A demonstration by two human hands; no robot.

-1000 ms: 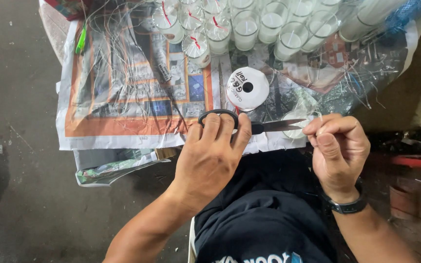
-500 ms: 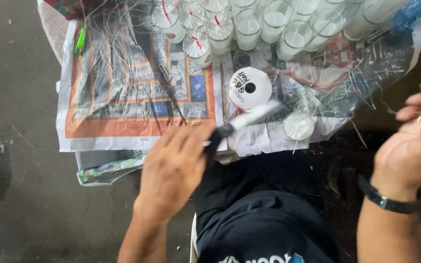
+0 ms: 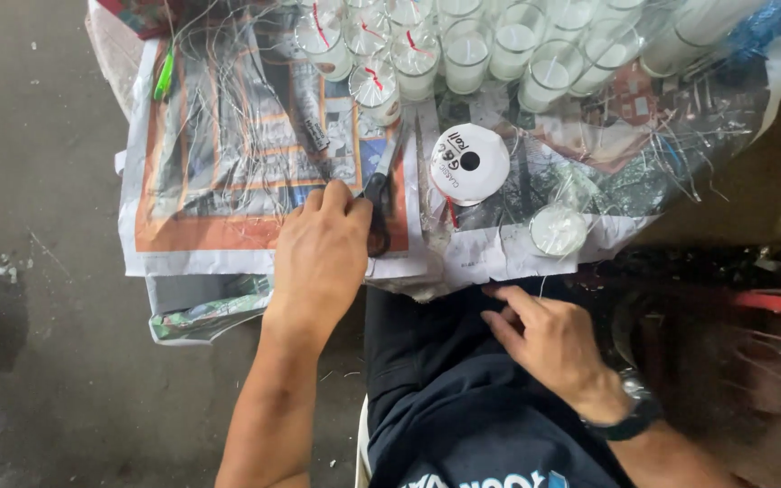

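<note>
Many candle glasses (image 3: pixel 465 56) behind scissors (image 3: pixel 379 194), spool (image 3: pixel 469 164).

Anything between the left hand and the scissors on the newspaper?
Nothing visible. The left hand already rests on the black handles of the scissors, which lie on the newspaper with blades pointing toward the candle glasses. The white roll sits apart, to their right.

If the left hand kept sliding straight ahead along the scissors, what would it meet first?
Probably the nearest wrapped glass candle: the left hand rests on the scissors, whose blades point at it. Depth is unclear.
</note>
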